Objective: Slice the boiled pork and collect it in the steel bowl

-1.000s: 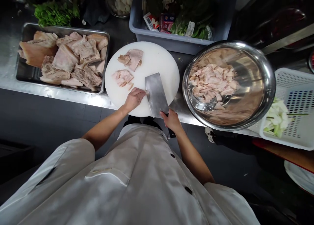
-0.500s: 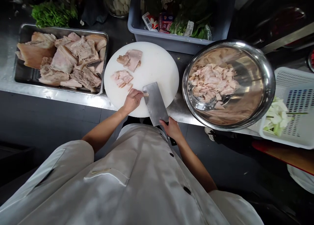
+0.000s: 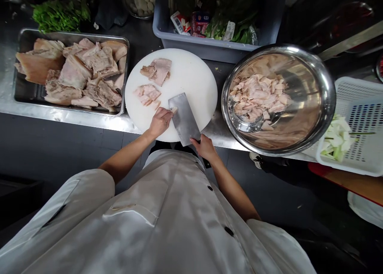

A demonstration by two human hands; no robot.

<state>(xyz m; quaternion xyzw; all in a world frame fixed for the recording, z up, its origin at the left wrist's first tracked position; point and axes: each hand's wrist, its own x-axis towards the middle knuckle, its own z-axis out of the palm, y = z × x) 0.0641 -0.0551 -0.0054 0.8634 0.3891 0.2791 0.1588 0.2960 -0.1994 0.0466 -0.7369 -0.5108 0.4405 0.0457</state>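
Observation:
My right hand [image 3: 205, 147] is closed round the handle of a broad cleaver [image 3: 184, 120], whose blade lies over the near part of a round white cutting board [image 3: 197, 72]. My left hand [image 3: 160, 121] pinches a small pale piece of meat [image 3: 174, 110] against the blade's left side. Just beyond my left fingers sit some sliced meat [image 3: 147, 94] and a small loose scrap. Farther back on the board rests a larger flat piece of cooked meat [image 3: 158, 71].
Left of the board is a metal tray [image 3: 127, 66] of big cooked meat slabs [image 3: 76, 72]. To the right stands a steel bowl [image 3: 324, 106] of cut meat [image 3: 260, 96], then a white basket [image 3: 374, 154] with pale green vegetables. A grey bin [image 3: 206, 44] stands behind; leafy greens [image 3: 60, 16] lie back left.
The cleaver and my right hand have moved left and slightly away from me. My left hand still pinches the small piece, shifted a little left. The whole view has shifted slightly.

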